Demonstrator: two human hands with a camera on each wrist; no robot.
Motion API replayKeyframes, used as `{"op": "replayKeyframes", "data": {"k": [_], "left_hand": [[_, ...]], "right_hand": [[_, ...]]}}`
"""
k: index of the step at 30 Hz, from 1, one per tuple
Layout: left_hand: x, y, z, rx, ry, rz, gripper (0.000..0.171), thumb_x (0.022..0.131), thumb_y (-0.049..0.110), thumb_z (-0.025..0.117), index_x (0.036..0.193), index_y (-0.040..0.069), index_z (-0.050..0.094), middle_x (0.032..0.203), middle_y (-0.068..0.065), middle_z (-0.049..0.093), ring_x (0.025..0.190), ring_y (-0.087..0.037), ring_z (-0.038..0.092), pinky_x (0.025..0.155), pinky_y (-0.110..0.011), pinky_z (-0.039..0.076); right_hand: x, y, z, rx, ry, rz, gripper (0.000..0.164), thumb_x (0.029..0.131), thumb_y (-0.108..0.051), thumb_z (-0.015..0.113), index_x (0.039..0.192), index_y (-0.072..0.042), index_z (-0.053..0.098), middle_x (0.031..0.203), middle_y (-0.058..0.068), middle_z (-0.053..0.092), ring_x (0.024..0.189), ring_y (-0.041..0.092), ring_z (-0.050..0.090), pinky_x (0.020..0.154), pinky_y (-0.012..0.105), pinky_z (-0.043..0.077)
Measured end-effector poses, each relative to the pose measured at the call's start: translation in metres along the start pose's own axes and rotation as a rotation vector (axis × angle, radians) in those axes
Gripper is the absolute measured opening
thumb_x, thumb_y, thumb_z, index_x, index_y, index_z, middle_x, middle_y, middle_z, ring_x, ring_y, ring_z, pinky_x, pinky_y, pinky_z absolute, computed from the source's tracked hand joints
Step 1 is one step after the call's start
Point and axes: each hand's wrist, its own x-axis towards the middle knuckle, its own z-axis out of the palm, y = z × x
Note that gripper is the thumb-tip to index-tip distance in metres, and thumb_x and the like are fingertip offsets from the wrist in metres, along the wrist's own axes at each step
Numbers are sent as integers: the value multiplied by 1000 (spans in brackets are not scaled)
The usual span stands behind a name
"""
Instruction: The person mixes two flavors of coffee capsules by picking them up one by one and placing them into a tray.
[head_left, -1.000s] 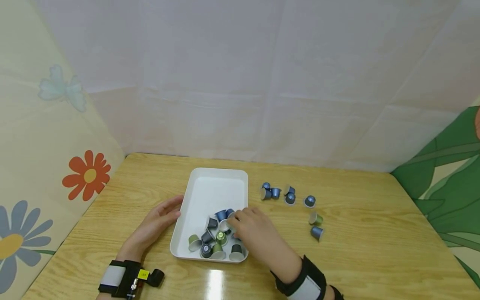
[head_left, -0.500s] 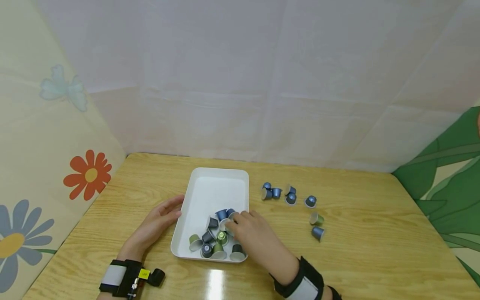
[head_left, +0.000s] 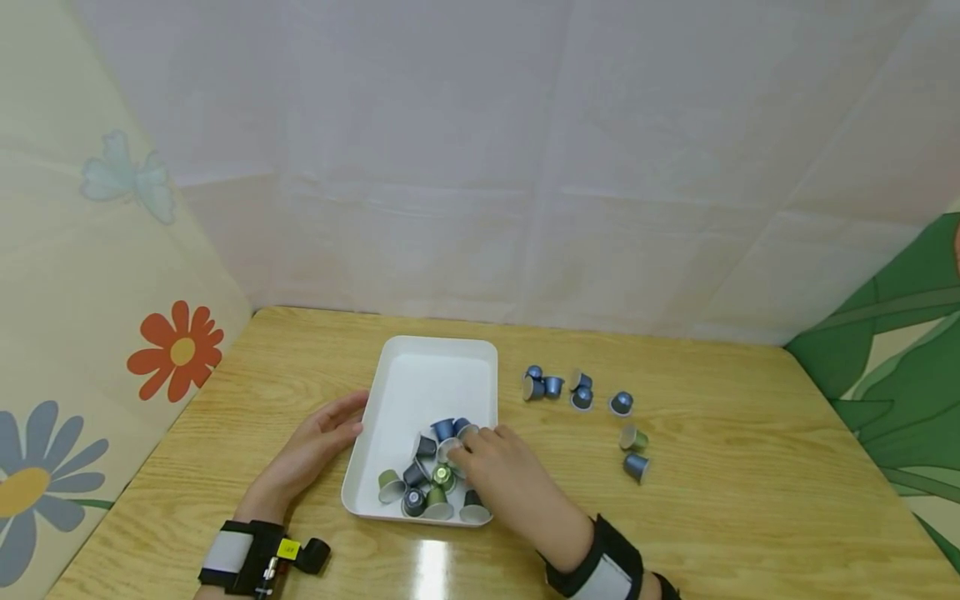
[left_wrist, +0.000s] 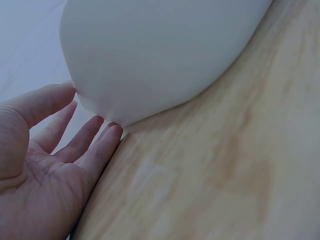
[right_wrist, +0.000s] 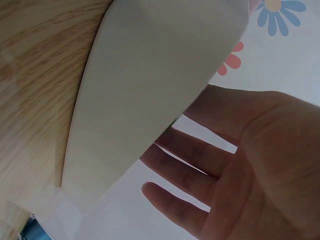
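Note:
A white tray holds blue, dark grey and green coffee capsules bunched in its near half. My left hand is at the tray's left side; in the left wrist view its fingertips touch the outer wall, fingers loosely extended. Over the right rim reaches my right hand, its fingertips down among the capsules beside a silver-lidded one. The tray wall hides those fingertips in the right wrist view, and I cannot tell whether they pinch a capsule.
Right of the tray, several blue capsules lie on the wooden table, some upright and some on their sides. Nearer stand a green capsule and another blue one. A white cloth backdrop rises behind the table.
My right hand has shifted slightly toward the near end of the tray, its fingertips still among the capsules. The left hand, tray and loose capsules stay in place.

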Motion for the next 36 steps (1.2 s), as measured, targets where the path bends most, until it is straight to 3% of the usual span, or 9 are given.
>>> {"op": "replayKeyframes", "data": {"k": [15, 22, 36], "left_hand": [[-1, -1, -1, 8, 11, -2, 63, 97, 22, 65, 151, 4, 37, 156, -14, 36, 142, -29, 34, 98, -15, 40], [-1, 0, 0, 9, 12, -5, 63, 97, 22, 65, 150, 4, 37, 156, -14, 36, 142, -29, 34, 98, -15, 40], [-1, 1, 0, 16, 10, -3, 63, 97, 23, 66, 150, 5, 38, 155, -13, 37, 142, -28, 35, 98, -15, 40]], "right_hand": [[0, -2, 5, -5, 15, -8, 27, 80, -20, 81, 105, -17, 74, 95, 1, 66, 79, 14, 60, 70, 28, 50], [-1, -3, 6, -5, 41, -9, 32, 83, -15, 78, 115, -13, 71, 101, 3, 68, 86, 16, 62, 73, 30, 52], [-1, -4, 8, -7, 57, -10, 29, 85, -9, 74, 113, -12, 70, 98, 3, 67, 85, 16, 62, 72, 30, 52]]}}
